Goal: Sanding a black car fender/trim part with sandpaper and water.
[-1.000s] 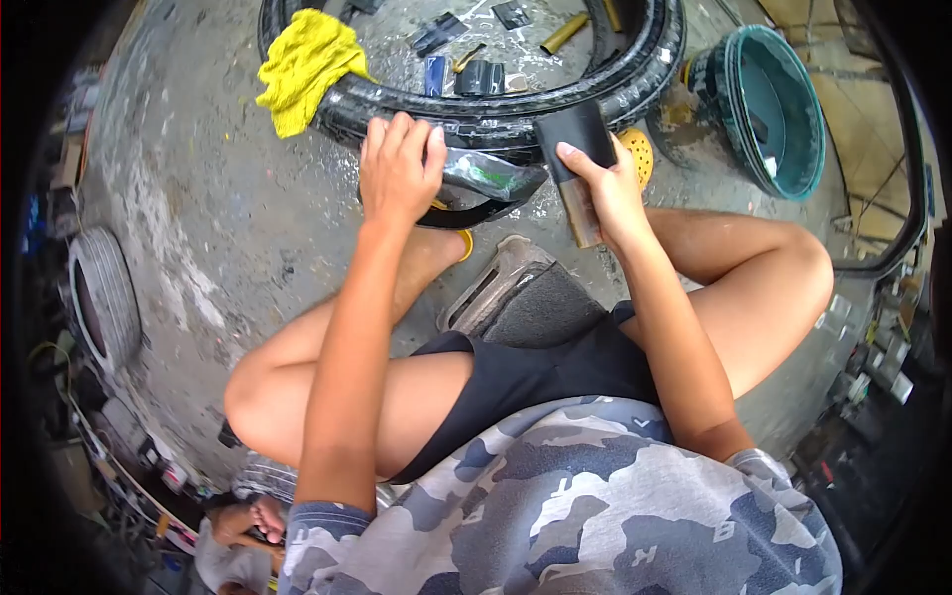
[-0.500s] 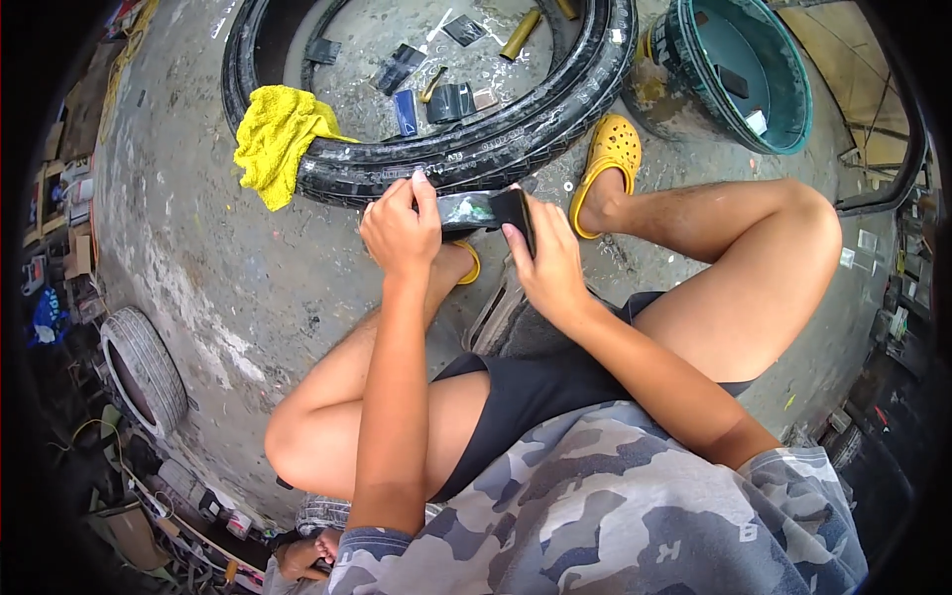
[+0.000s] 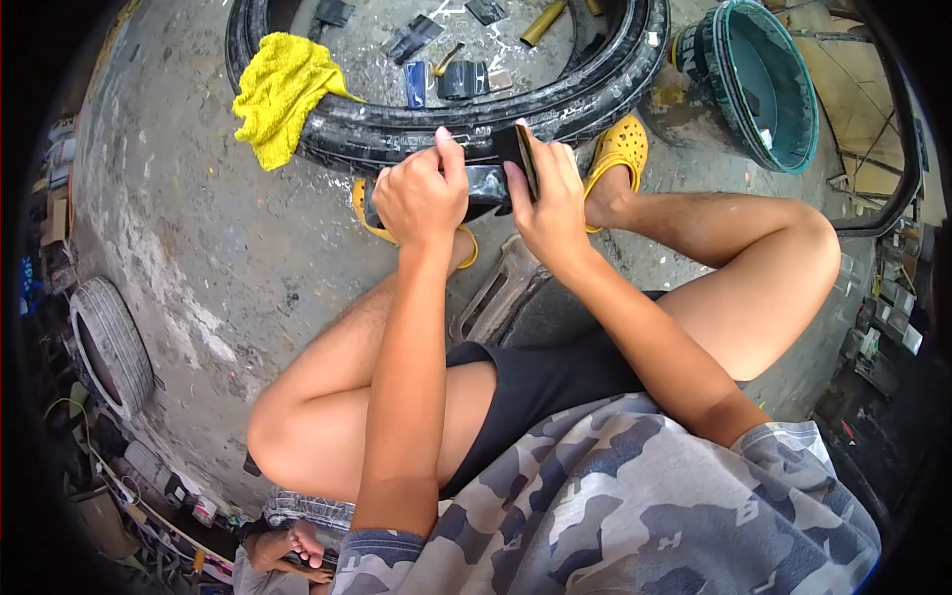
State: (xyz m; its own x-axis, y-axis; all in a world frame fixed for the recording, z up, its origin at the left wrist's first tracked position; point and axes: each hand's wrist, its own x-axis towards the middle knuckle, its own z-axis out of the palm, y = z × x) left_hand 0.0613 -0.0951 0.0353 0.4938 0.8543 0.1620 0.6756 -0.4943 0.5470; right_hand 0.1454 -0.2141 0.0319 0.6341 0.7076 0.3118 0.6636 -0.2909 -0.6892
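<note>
Between my knees, both hands work at a black rubber strip with a greyish, shiny face, probably a piece of inner tube. My left hand is closed round its left end, thumb pointing up. My right hand pinches a folded black sheet with a brownish edge, which looks like sandpaper. The sheet stands at the strip's right part; whether that hand also grips the strip is hidden. Just beyond lies a large black motorcycle tire with a yellow cloth draped over its left side.
Inside the tire ring lie several dark rubber patches, a blue piece and a brass-coloured tube. A teal bucket of water stands at right. Another tire rests at left. Another person's hand shows at lower left.
The whole view has shifted a little. My left hand has come nearer my right, hiding more of the strip. The folded sheet remains in my right hand.
</note>
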